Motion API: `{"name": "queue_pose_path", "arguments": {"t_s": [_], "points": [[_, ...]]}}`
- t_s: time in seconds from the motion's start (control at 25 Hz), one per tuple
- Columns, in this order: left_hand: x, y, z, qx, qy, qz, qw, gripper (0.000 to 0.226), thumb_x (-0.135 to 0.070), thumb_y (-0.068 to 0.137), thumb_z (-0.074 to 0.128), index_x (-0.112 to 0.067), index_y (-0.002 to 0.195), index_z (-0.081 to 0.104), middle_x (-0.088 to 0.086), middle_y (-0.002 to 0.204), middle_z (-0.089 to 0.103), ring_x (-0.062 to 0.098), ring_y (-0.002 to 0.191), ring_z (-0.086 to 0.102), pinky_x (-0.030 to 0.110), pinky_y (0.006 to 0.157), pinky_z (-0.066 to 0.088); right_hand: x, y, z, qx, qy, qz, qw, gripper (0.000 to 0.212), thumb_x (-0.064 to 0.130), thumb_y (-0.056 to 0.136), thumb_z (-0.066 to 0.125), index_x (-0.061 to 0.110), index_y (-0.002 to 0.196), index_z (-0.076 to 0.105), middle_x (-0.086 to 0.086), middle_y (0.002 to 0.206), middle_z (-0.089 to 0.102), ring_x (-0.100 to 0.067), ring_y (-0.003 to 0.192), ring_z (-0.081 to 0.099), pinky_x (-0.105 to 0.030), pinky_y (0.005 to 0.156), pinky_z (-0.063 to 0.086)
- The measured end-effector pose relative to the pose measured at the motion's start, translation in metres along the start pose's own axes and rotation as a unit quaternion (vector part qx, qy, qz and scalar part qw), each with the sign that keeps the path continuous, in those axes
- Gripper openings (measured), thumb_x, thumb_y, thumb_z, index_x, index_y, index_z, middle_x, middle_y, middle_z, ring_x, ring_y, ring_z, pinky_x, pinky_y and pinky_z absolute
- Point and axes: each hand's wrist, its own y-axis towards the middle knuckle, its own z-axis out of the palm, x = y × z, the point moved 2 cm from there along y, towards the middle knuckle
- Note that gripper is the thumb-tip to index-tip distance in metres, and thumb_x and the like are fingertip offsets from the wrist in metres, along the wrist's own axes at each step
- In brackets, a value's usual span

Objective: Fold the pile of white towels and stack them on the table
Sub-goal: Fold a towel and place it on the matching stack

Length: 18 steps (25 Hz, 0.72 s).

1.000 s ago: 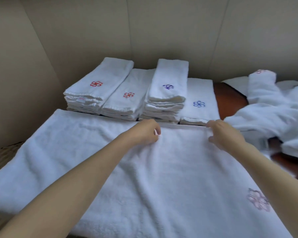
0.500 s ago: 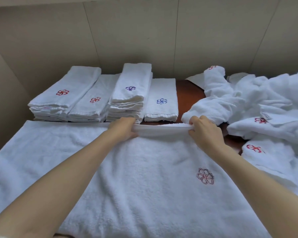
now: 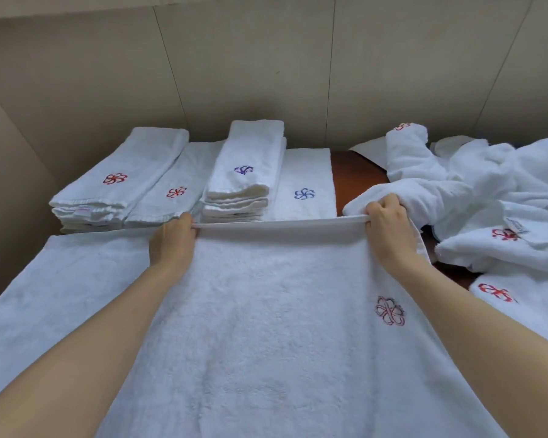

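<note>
A large white terry-cloth towel [image 3: 266, 327] lies spread across the near part of the table, its looped pile nubbly and soft, with a dark red embroidered flower emblem [image 3: 389, 310] stitched near its right side. The left hand [image 3: 171, 245] and the right hand [image 3: 389, 230] each pinch the towel's far hem, fingers curled over the flat woven border, and the stretch of hem between them is lifted slightly and pulled taut into a straight band. To the left of the left hand the towel's far edge lies flat on the table.

Behind the hem, against the beige panelled wall [image 3: 266, 74], stand four stacks of folded white towels in a row, long narrow rectangles touching side by side. The leftmost stack [image 3: 117, 184] and the low stack beside it [image 3: 174, 188] carry red flower emblems; the tall third stack [image 3: 244, 172] and the low fourth one [image 3: 304, 188] carry blue ones. Layered folded edges show at the fronts of the stacks.

To the right, a loose pile of unfolded white towels [image 3: 487, 191] lies crumpled and rumpled, several red emblems visible among its folds. The right hand touches its nearest fold. A strip of glossy reddish-brown wooden table [image 3: 340, 175] shows between the fourth stack and the pile.
</note>
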Motion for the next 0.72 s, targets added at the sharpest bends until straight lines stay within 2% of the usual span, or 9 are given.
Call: {"name": "queue_pose_path", "arguments": {"t_s": [0.12, 0.2, 0.28, 0.4, 0.48, 0.6, 0.68, 0.72], "points": [[0.0, -0.008, -0.007, -0.055, -0.083, -0.014, 0.995, 0.009, -0.005, 0.094, 0.046, 0.0, 0.094, 0.054, 0.025, 0.087, 0.061, 0.041, 0.08, 0.057, 0.041, 0.06, 0.04, 0.003, 0.003, -0.012, -0.027, 0.028, -0.019, 0.999, 0.019, -0.012, 0.086, 0.044, -0.004, 0.095, 0.058, -0.019, 0.103, 0.049, -0.033, 0.091, 0.048, -0.034, 0.066, 0.037], [0.004, -0.021, -0.018, -0.076, -0.116, -0.02, 0.99, 0.011, -0.003, 0.093, 0.047, 0.0, 0.098, 0.056, 0.027, 0.084, 0.061, 0.044, 0.08, 0.057, 0.043, 0.061, 0.04, 0.0, -0.015, -0.026, -0.069, 0.045, -0.028, 0.996, 0.017, -0.017, 0.081, 0.047, -0.003, 0.087, 0.055, -0.018, 0.093, 0.05, -0.03, 0.076, 0.046, -0.033, 0.056, 0.033], [0.006, -0.039, -0.036, -0.127, -0.131, 0.0, 0.983, 0.009, 0.001, 0.09, 0.051, 0.0, 0.096, 0.058, 0.027, 0.081, 0.061, 0.045, 0.078, 0.057, 0.043, 0.063, 0.04, -0.006, -0.043, -0.04, -0.12, 0.013, -0.048, 0.992, 0.018, -0.018, 0.074, 0.056, -0.001, 0.079, 0.055, -0.016, 0.081, 0.053, -0.03, 0.065, 0.047, -0.031, 0.05, 0.032], [0.007, -0.077, -0.063, -0.218, -0.097, 0.08, 0.968, 0.01, 0.009, 0.081, 0.06, 0.0, 0.085, 0.058, 0.019, 0.072, 0.061, 0.04, 0.074, 0.057, 0.049, 0.086, 0.041, -0.014, -0.091, -0.071, -0.164, -0.101, -0.093, 0.977, 0.02, -0.008, 0.065, 0.064, 0.008, 0.067, 0.052, -0.008, 0.065, 0.053, -0.031, 0.064, 0.052, -0.033, 0.056, 0.031], [0.016, -0.102, -0.07, -0.23, -0.057, 0.107, 0.965, 0.013, 0.008, 0.078, 0.062, -0.003, 0.082, 0.057, 0.014, 0.07, 0.06, 0.036, 0.072, 0.057, 0.049, 0.097, 0.035, -0.019, -0.113, -0.087, -0.167, -0.136, -0.131, 0.968, 0.022, -0.007, 0.058, 0.064, 0.009, 0.062, 0.05, -0.007, 0.063, 0.05, -0.03, 0.065, 0.052, -0.032, 0.059, 0.028], [0.031, -0.137, -0.067, -0.212, 0.018, 0.127, 0.969, 0.018, 0.009, 0.071, 0.066, -0.006, 0.078, 0.057, 0.011, 0.067, 0.055, 0.034, 0.067, 0.055, 0.047, 0.091, 0.037, -0.019, -0.139, -0.095, -0.112, -0.171, -0.162, 0.965, 0.03, -0.011, 0.048, 0.067, 0.009, 0.058, 0.048, -0.008, 0.061, 0.048, -0.03, 0.062, 0.05, -0.033, 0.059, 0.032], [0.036, -0.153, -0.061, -0.167, 0.063, 0.136, 0.975, 0.021, 0.007, 0.067, 0.07, -0.007, 0.074, 0.057, 0.01, 0.064, 0.053, 0.033, 0.064, 0.053, 0.044, 0.081, 0.038, -0.012, -0.151, -0.093, -0.002, -0.226, -0.159, 0.961, 0.031, -0.009, 0.05, 0.072, 0.01, 0.062, 0.052, -0.006, 0.064, 0.051, -0.028, 0.062, 0.053, -0.034, 0.061, 0.037], [0.037, -0.158, -0.059, -0.136, 0.077, 0.142, 0.977, 0.02, 0.005, 0.066, 0.071, -0.009, 0.072, 0.057, 0.009, 0.064, 0.052, 0.032, 0.063, 0.052, 0.042, 0.076, 0.038, -0.008, -0.155, -0.093, 0.082, -0.257, -0.142, 0.952, 0.026, -0.004, 0.06, 0.072, 0.013, 0.072, 0.056, -0.005, 0.074, 0.054, -0.027, 0.073, 0.056, -0.037, 0.069, 0.042]]}}
